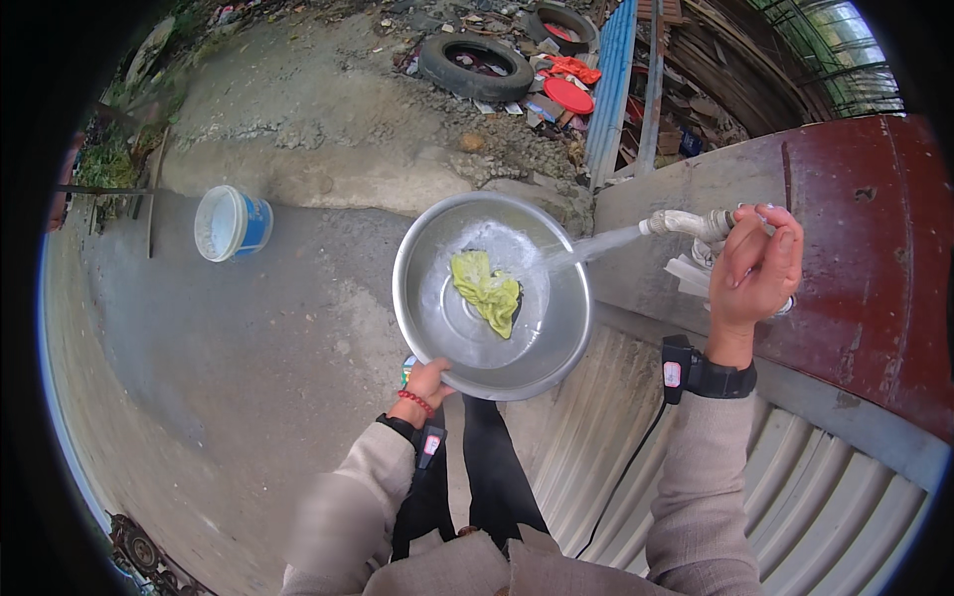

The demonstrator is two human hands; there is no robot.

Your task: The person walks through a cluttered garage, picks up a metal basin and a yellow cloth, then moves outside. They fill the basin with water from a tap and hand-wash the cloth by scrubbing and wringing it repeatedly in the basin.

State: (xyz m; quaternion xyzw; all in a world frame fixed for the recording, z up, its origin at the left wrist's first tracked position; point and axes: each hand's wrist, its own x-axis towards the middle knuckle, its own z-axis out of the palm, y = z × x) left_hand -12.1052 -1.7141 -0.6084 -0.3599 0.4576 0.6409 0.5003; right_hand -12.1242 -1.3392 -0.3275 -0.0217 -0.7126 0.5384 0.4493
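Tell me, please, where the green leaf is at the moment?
In the head view, the green leaf lies inside the metal bowl held by the left hand, just left of the water stream from the tap.

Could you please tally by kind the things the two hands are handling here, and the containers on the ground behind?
Metal basin: 1
Green leaf: 1
Tap: 1
Bucket: 1
Tyres: 2
Total: 6
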